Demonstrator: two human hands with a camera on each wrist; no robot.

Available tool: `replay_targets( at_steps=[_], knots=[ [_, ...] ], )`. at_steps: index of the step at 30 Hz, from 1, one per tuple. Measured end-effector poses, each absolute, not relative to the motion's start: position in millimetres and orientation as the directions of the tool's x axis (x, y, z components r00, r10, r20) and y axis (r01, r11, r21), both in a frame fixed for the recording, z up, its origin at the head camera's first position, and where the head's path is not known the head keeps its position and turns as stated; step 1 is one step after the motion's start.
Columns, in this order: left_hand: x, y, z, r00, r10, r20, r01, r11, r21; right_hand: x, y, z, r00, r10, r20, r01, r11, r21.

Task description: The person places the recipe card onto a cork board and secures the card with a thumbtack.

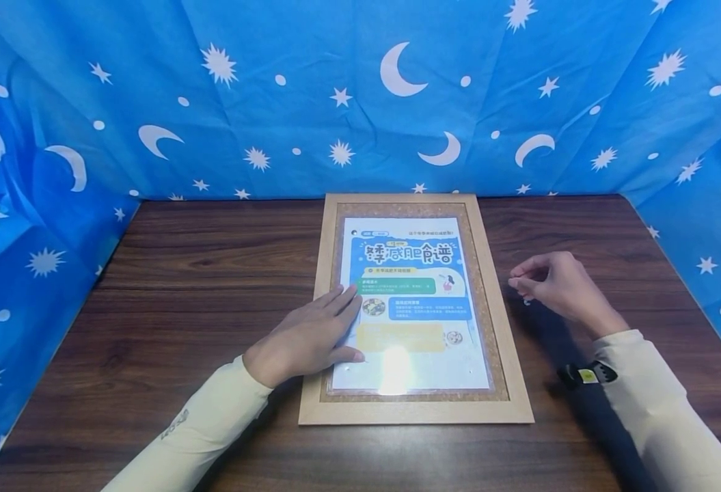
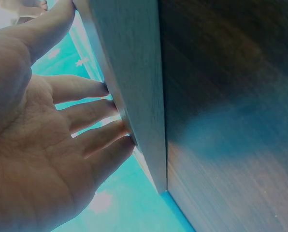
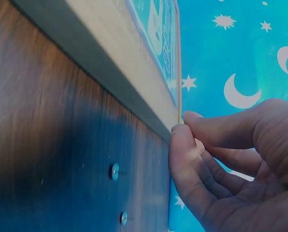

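Note:
A printed poster (image 1: pixel 409 273) in a clear sleeve lies over a cork board (image 1: pixel 501 383) with a pale wooden frame (image 1: pixel 422 412). My left hand (image 1: pixel 307 335) rests across the frame's left side, its fairly straight fingers spread on the poster's left edge and the thumb lower down. Right of the board, my right hand (image 1: pixel 557 287) hovers over the table with thumb and forefinger pinched together. They hold a small pale push pin (image 3: pixel 199 146), mostly hidden by the fingertips. In the right wrist view, one loose clear push pin (image 3: pixel 115 171) and another pin (image 3: pixel 124 218) lie on the table.
The dark wood-grain table (image 1: pixel 212 273) extends on both sides of the board. A blue cloth (image 1: pixel 335 102) with white moons and stars hangs behind the table and along its sides. A black band (image 1: pixel 588 374) is on the right wrist.

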State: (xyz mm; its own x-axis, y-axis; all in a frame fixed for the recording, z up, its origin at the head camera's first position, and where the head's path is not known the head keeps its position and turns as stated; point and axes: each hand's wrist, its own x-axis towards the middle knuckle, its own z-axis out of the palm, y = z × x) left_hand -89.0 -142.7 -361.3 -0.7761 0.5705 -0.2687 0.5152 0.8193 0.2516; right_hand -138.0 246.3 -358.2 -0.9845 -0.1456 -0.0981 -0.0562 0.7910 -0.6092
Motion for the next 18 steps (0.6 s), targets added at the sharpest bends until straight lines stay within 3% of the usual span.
replay_targets(
  at_steps=[18],
  knots=[
    [-89,-143,-361,-0.778,0.563,-0.279,0.507,0.825,0.250,-142,225,-357,-0.971,-0.220,-0.093,-0.108,0.754,-0.648]
  ],
)
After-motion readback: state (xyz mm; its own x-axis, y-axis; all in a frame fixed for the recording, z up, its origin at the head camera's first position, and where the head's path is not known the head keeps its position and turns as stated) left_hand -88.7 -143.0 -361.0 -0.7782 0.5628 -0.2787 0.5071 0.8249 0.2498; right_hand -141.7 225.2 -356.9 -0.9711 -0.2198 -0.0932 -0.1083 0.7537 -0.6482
